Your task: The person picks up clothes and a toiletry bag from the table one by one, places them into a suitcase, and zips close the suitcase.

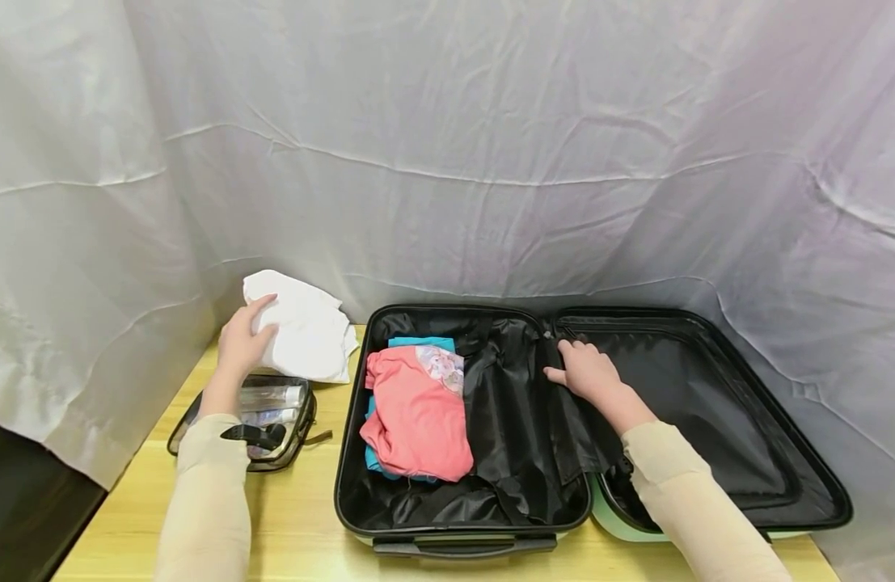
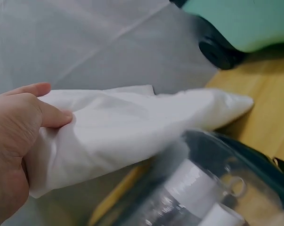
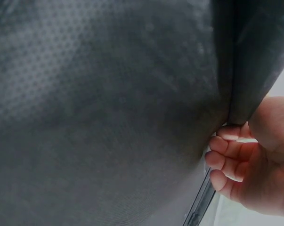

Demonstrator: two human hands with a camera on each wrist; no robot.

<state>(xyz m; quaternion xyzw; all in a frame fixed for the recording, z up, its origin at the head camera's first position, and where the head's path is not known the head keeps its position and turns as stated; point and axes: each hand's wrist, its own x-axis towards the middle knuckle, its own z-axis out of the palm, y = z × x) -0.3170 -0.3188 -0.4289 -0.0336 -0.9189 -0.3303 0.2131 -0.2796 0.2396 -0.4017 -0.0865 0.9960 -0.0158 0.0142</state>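
Observation:
At the left, my left hand [image 1: 242, 339] pinches the near edge of a folded white cloth garment [image 1: 305, 327], thumb on top. The left wrist view shows the white garment [image 2: 123, 127] raised at my left hand [image 2: 19, 136], sloping down to the table. My right hand [image 1: 588, 372] holds the edge of the black fabric divider flap [image 1: 563, 420] at the suitcase's middle. In the right wrist view, the fingers of my right hand [image 3: 255, 160] curl at the flap's edge [image 3: 109, 117]. A folded coral shirt [image 1: 421, 420] lies on blue clothing in the open suitcase [image 1: 356, 485].
A clear toiletry pouch [image 1: 301, 440] with bottles lies under my left forearm, on the wooden table [image 1: 294, 517]. The suitcase's other half [image 1: 709, 420] lies open at the right. A grey curtain [image 1: 447, 226] hangs behind.

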